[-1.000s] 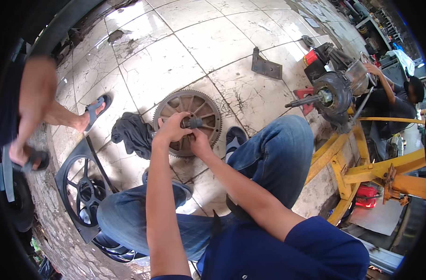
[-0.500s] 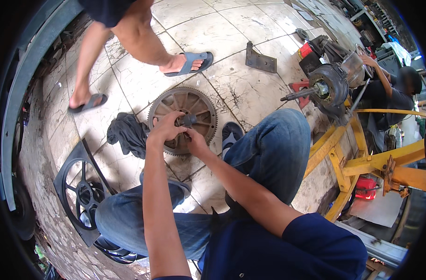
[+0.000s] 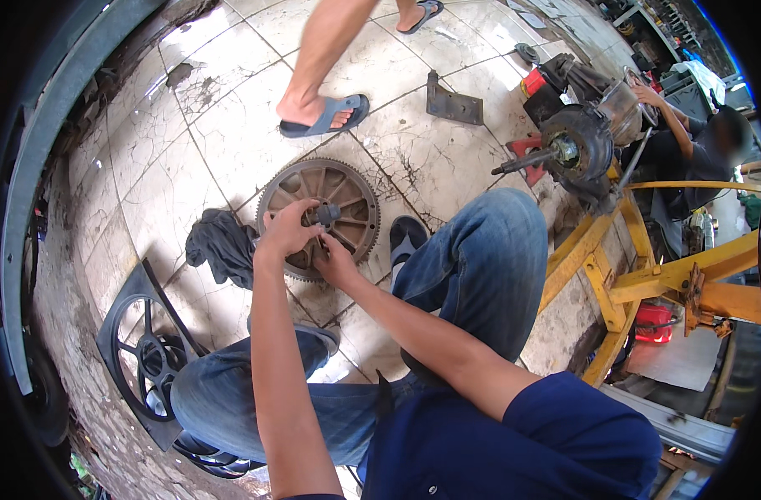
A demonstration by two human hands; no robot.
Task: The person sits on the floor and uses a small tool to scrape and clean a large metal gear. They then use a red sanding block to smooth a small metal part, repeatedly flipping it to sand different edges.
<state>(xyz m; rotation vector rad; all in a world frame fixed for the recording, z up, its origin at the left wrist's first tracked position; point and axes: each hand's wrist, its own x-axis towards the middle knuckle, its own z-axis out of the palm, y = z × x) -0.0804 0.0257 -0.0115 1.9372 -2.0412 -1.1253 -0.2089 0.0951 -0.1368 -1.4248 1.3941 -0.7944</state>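
A round metal flywheel (image 3: 360, 198) with a toothed rim and spoked face lies on the tiled floor in front of me. At its hub is a short dark cylindrical piece (image 3: 330, 213). My left hand (image 3: 289, 231) reaches over the wheel from the near left, thumb and forefinger closed about the left end of this piece. Just below it, my right hand (image 3: 337, 263) has its fingers pinched together close to the hub; whatever they hold is hidden. A crumpled black cloth (image 3: 220, 247) lies against the wheel's left side.
A black fan shroud (image 3: 139, 333) lies at the left by my knee. On the right, a yellow metal frame (image 3: 593, 250) stands beside a drum-and-shaft assembly (image 3: 572, 150). An angled metal bracket (image 3: 454, 104) rests beyond the wheel. A bystander's sandalled foot (image 3: 318, 115) is close; another person works far right.
The bystander has walked rightward: the foot that was at the left is now at the far top. My hands keep nearly the same place at the hub, while the view has shifted slightly.
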